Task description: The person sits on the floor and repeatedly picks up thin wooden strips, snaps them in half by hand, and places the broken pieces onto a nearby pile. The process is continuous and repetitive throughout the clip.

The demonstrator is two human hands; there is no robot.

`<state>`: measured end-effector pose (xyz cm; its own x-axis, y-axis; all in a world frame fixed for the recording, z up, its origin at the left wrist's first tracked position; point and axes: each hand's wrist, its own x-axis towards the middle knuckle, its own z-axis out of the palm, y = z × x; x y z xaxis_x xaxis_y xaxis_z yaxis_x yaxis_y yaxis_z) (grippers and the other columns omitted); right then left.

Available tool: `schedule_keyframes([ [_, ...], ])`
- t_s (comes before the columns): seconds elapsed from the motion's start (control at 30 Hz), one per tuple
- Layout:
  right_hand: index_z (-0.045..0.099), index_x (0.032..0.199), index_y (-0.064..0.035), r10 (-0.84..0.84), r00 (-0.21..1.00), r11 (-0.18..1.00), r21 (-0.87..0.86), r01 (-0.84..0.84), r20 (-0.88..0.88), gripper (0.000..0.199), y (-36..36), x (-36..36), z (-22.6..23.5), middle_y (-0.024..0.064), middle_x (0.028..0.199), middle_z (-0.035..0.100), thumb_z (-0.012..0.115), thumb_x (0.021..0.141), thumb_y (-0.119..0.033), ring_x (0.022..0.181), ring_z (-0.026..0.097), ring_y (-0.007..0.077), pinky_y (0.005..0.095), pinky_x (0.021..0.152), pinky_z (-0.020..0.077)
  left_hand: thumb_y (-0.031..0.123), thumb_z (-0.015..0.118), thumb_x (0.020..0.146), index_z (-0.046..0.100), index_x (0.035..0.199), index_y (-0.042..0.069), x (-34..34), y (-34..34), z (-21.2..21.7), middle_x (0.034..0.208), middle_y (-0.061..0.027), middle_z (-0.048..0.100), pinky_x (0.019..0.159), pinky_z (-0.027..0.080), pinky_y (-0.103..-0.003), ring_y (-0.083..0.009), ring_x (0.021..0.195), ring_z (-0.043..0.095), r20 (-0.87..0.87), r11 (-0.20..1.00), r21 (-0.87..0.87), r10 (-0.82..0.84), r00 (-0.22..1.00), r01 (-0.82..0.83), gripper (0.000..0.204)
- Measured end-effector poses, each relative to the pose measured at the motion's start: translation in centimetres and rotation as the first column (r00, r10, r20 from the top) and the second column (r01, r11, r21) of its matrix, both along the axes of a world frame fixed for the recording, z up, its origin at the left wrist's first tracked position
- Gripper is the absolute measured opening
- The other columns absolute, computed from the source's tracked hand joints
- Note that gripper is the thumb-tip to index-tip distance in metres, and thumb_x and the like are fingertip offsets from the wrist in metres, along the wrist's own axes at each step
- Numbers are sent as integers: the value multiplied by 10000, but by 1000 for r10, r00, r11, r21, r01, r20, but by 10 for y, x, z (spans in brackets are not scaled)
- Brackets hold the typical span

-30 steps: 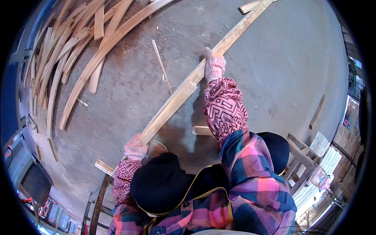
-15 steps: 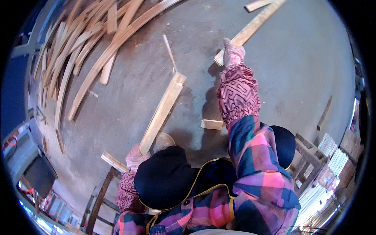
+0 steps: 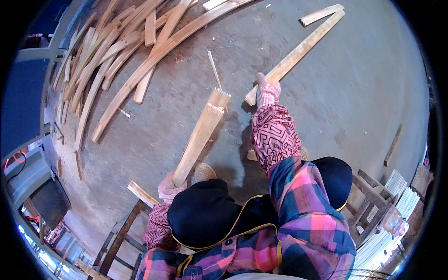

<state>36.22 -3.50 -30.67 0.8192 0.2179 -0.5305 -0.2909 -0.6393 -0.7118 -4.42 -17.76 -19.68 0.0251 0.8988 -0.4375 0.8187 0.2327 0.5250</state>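
Observation:
My left hand [image 3: 171, 188], in a pink glove, is closed round the near end of a wooden plank [image 3: 198, 142]. The plank slants up and away, its far end cut into teeth. Just beyond that end shows a second toothed end [image 3: 219, 97], mostly hidden by the plank. Out in front, my right hand [image 3: 268, 91], also gloved, grips the near end of a long wooden strip [image 3: 303, 48], thumb on top. That near end is toothed too. The strip's far end meets a shorter wooden piece [image 3: 321, 15] on the floor.
A heap of long wooden strips [image 3: 126, 42] lies at the far left. A thin sliver [image 3: 214, 69] rests on the concrete floor [image 3: 364, 84]. Beside my left wrist is a wooden frame [image 3: 122, 233] with a short stick [image 3: 142, 193]. Stacked pale slats [image 3: 396, 182] stand at right.
My right hand has come nearer and slightly left with the strip. The plank in my left hand has turned, so its toothed end shows more. My right sleeve now covers most of a small block.

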Motion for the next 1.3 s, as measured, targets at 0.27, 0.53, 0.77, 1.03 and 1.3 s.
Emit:
schedule_keyframes([
  [0.27,626,878,54,51,998,989,-137,-54,-24,431,-7,-16,17,174,780,648,662,640,-304,741,646,305,396,694,492,202,761,679,642,1027,107,-12,-4,4,805,-139,667,688,527,-373,-286,769,677,22,998,-32,61,998,-60,380],
  [0.53,563,1110,35,68,992,982,-181,-47,110,594,-18,-9,21,242,989,637,684,692,-369,918,639,353,407,819,487,204,769,666,629,1054,99,7,4,18,846,-140,671,712,528,-376,-296,793,675,-112,998,-64,-5,994,-2,425],
  [0.77,499,1298,-74,218,906,974,-26,-224,363,618,-25,-71,21,160,1163,589,551,878,-524,1087,552,288,400,926,433,284,772,660,628,1040,99,4,9,-6,858,-135,676,714,523,-399,-310,797,668,-179,1000,-19,-11,984,8,447],
  [1.03,597,1032,-101,194,470,733,446,513,-861,654,-3,-128,74,97,817,613,377,874,-695,698,604,249,399,619,527,376,747,676,618,1082,87,16,65,17,918,-92,668,749,491,-339,-203,871,644,164,815,-529,-177,971,238,515],
  [1.3,593,1147,-106,109,986,975,205,-82,-125,617,-4,-95,2,163,936,638,411,893,-638,895,624,310,440,775,507,132,754,658,566,1089,48,75,80,9,838,3,585,670,476,-223,-105,766,577,608,562,-740,323,725,371,477],
])
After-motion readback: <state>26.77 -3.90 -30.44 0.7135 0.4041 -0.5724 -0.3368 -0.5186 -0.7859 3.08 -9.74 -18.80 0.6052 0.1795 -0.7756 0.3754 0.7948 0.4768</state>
